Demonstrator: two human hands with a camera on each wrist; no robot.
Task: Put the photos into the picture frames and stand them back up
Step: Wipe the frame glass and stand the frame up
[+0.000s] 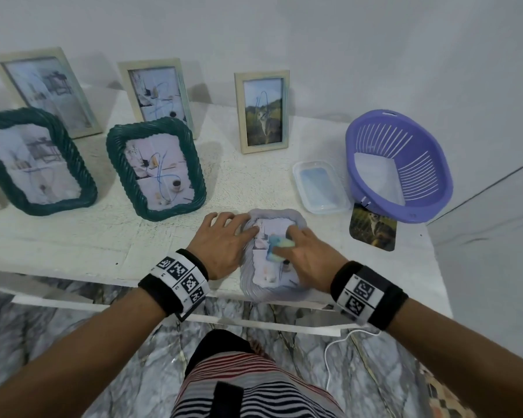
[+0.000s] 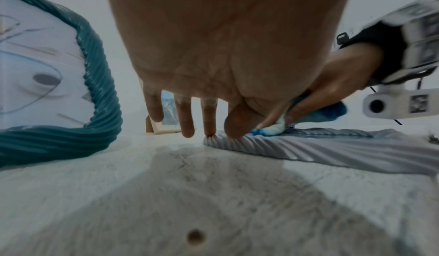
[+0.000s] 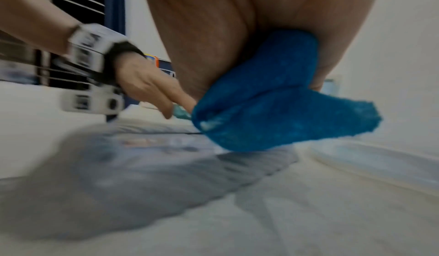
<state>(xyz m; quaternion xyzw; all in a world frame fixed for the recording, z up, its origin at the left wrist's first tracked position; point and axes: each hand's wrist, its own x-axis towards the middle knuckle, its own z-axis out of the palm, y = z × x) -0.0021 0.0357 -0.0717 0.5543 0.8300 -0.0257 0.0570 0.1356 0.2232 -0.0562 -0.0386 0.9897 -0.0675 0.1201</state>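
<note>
Now, at the near edge of the white table [image 1: 73, 236], your left hand [image 1: 221, 244] lies flat, fingers straight, pressing the left rim of a pale grey ribbed picture frame [image 1: 248, 279] that lies face up with a photo [image 1: 269, 267] in it. Your right hand [image 1: 307, 257] grips a blue cloth [image 3: 273, 100] (bunched under the fingers) against the frame's front. Two green ribbed frames [image 1: 156, 168] and three cream frames [image 1: 261, 111] stand upright behind. To the right, a loose cat photo [image 1: 373, 230] lies flat, partly under a purple basket [image 1: 405, 164], beside a clear tray [image 1: 317, 185].
</note>
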